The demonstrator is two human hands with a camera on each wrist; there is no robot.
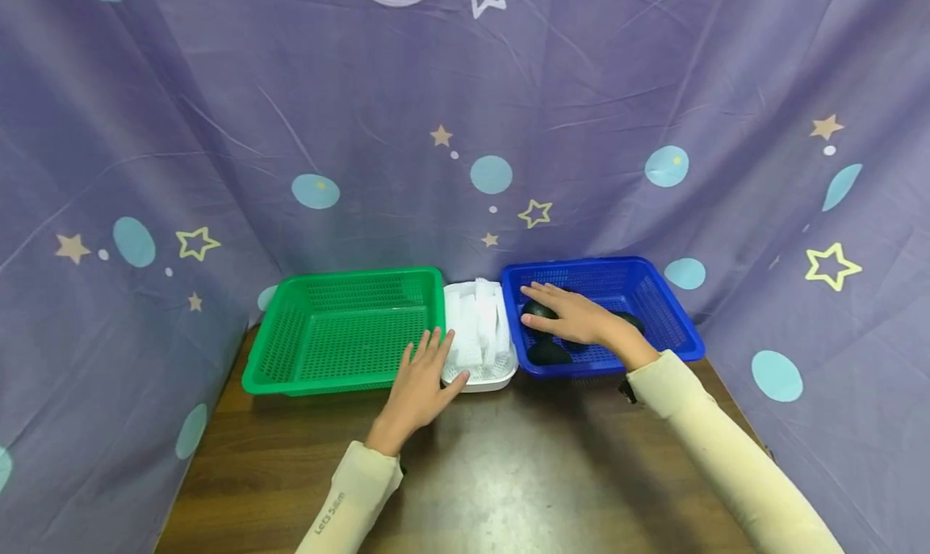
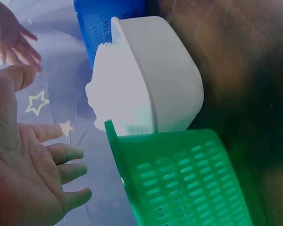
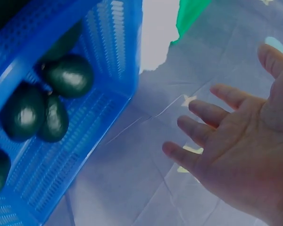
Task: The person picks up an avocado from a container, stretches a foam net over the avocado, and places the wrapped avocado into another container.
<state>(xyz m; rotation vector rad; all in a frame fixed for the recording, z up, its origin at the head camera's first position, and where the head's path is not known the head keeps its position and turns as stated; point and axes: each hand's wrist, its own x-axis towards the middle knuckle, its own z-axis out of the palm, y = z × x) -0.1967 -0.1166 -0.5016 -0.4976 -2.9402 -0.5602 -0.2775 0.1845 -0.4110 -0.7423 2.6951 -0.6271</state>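
My left hand (image 1: 417,384), fingers spread and holding nothing, hovers by the near right corner of the green basket (image 1: 341,388) and the white basket (image 1: 490,384). White netted foam pieces (image 1: 475,320) fill that white basket. Over the blue basket (image 1: 664,320) is my right hand (image 1: 574,316), fingers extended and apart from the fruit in the right wrist view. Several dark green avocados (image 3: 68,75) lie inside the blue basket, partly hidden by the hand in the head view. In the left wrist view the left palm (image 2: 23,165) faces the baskets without touching them.
The three baskets stand side by side at the back of a brown wooden table (image 1: 501,473). A purple curtain (image 1: 407,199) with stars and blue dots hangs right behind them and on both sides. The green basket's mesh floor (image 1: 363,344) shows.
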